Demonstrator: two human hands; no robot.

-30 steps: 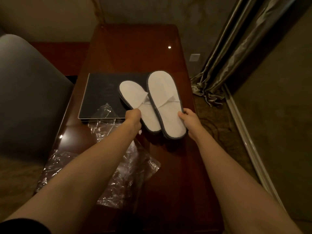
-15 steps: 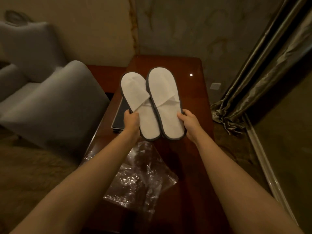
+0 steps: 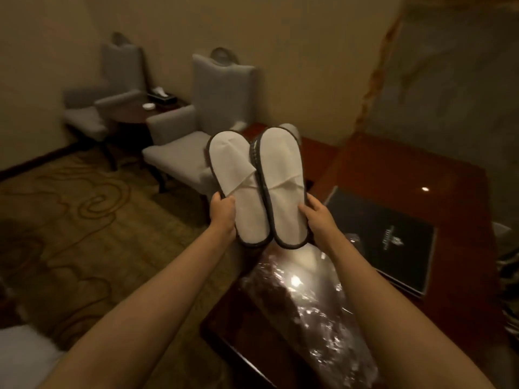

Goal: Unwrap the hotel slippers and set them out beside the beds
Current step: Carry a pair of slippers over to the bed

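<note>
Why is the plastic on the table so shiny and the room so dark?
Head view: dim, warm lighting; a lamp's glare bounces off the crinkly plastic wrapper and the glossy table; the white slippers look brightest; edges are slightly blurred and bent by the wide lens.

The slippers [image 3: 257, 189] hide part of the grey armchair [image 3: 196, 141] behind them, and their undersides face away. The fingers of both hands [image 3: 223, 213] are tucked behind the slippers, out of sight. The gold print on the black folder [image 3: 393, 242], near the tabletop's [image 3: 407, 169] right edge, is too small to read. The clear wrapper [image 3: 309, 310] runs under the right forearm. A pale shape [image 3: 19, 357] at the bottom left is cut off by the picture's edge. A small white thing [image 3: 148, 106] on the far side table is too blurred to tell.
</note>
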